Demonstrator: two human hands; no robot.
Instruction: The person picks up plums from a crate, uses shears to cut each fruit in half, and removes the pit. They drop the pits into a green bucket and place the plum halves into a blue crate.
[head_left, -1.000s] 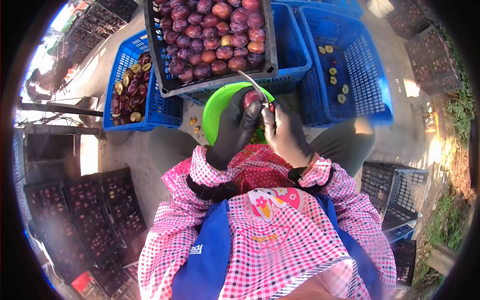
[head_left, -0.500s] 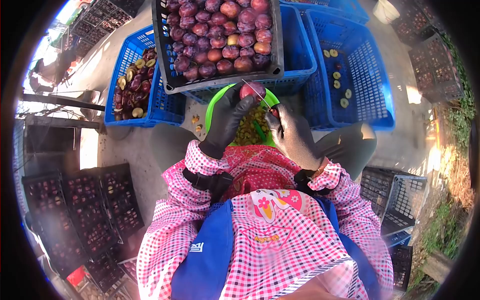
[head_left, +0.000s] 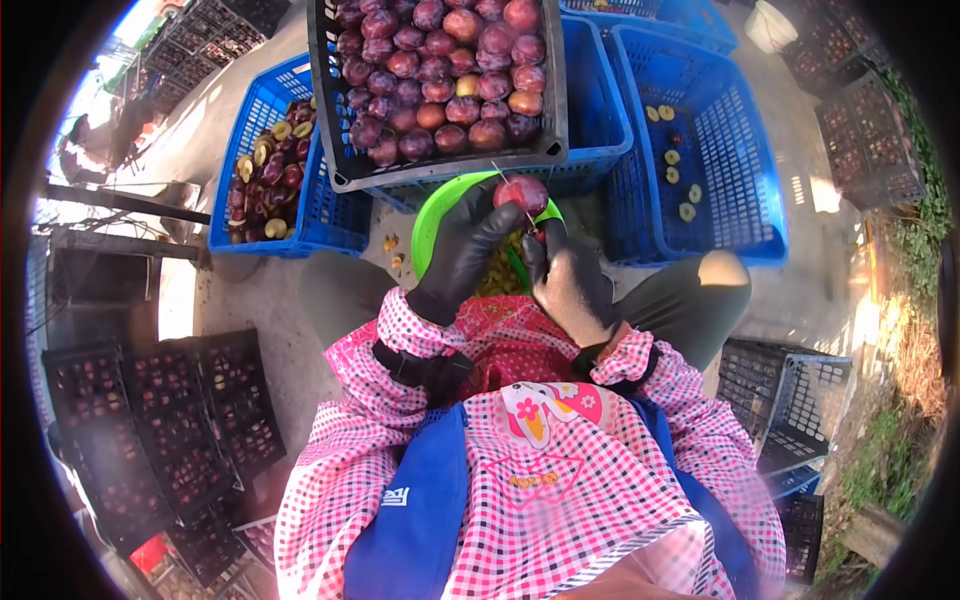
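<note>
My left hand [head_left: 462, 235], in a dark glove, grips a red-purple plum [head_left: 524, 196] over a green basin [head_left: 428, 228]. A thin knife [head_left: 502, 174] lies against the plum, its tip pointing up past the fruit. My gloved right hand [head_left: 570, 280] is closed on the knife's handle, which is mostly hidden by the fingers. Yellowish pieces [head_left: 497, 268] lie in the basin below. Just beyond stands a black crate [head_left: 350, 172] full of whole plums [head_left: 440, 88].
On the left, a blue crate [head_left: 336, 215] holds halved plums [head_left: 270, 175]. To the right, another blue crate [head_left: 740, 170] has several cut pieces on its bottom. Black crates [head_left: 160, 420] of fruit stand at lower left, and a slatted crate [head_left: 785, 400] at lower right.
Both hands have shifted slightly, the right one inward to the left. The plum has turned and moved a little right, and the knife now stands steeper against it.
</note>
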